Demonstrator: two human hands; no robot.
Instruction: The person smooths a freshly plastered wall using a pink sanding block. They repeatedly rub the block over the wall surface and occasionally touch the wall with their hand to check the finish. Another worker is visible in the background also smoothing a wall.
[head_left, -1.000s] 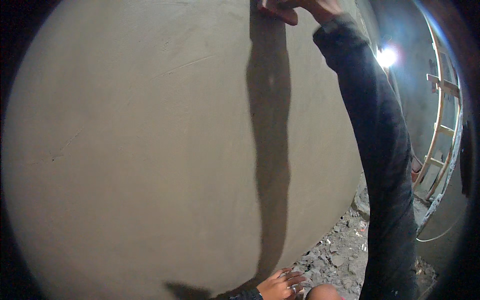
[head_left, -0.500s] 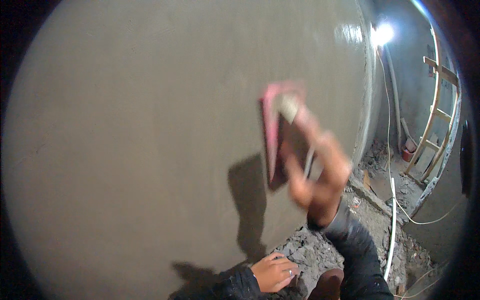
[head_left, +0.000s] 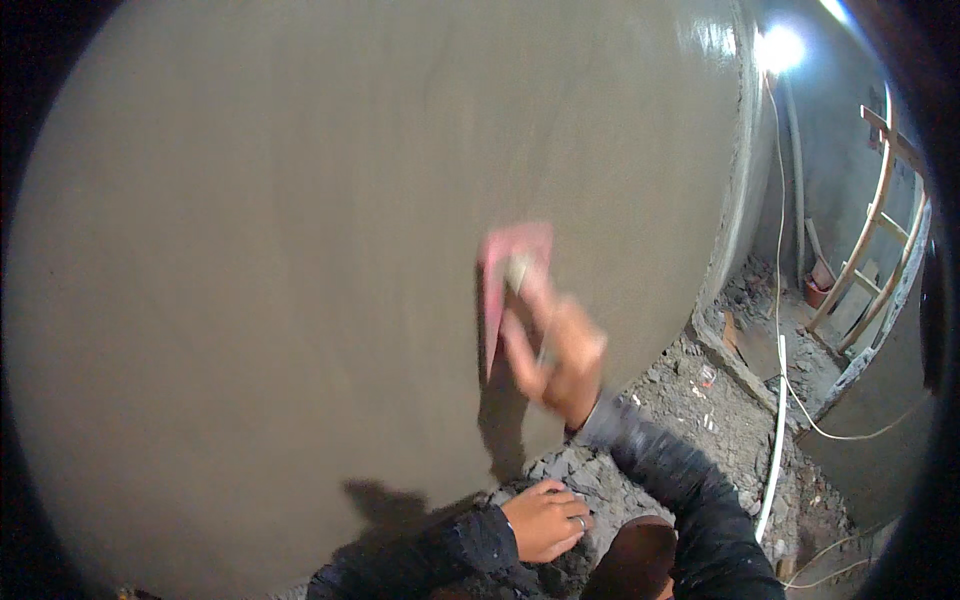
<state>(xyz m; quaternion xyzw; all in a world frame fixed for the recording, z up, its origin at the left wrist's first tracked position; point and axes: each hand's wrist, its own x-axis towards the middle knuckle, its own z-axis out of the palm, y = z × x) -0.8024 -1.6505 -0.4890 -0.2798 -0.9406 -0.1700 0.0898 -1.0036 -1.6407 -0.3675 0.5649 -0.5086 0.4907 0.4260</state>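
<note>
My right hand (head_left: pixel 565 355) is closed round the handle of a pink plastering float (head_left: pixel 493 290), slightly blurred. The float's flat face lies close against a smooth, damp-looking grey wall (head_left: pixel 300 250); whether it touches cannot be told. Low in the picture, my left hand (head_left: pixel 548 522) is loosely curled, its back upward and a ring on one finger. Its fingertips and palm are hidden, so anything inside it cannot be made out. Grey rubble (head_left: pixel 590 480) lies at the wall's foot beside it.
At the far right, a wooden ladder (head_left: pixel 880 200) leans near a reddish bucket (head_left: pixel 817 293). A bright lamp (head_left: pixel 780 48) shines beyond the wall's right edge. One white pipe (head_left: pixel 775 450) and a loose cable (head_left: pixel 850 437) cross the debris-covered floor. My brown-covered knee (head_left: pixel 635 560) shows at the bottom.
My right hand and the float have moved left and down across the wall. The left hand has stayed nearly in place. The view has shifted slightly.
</note>
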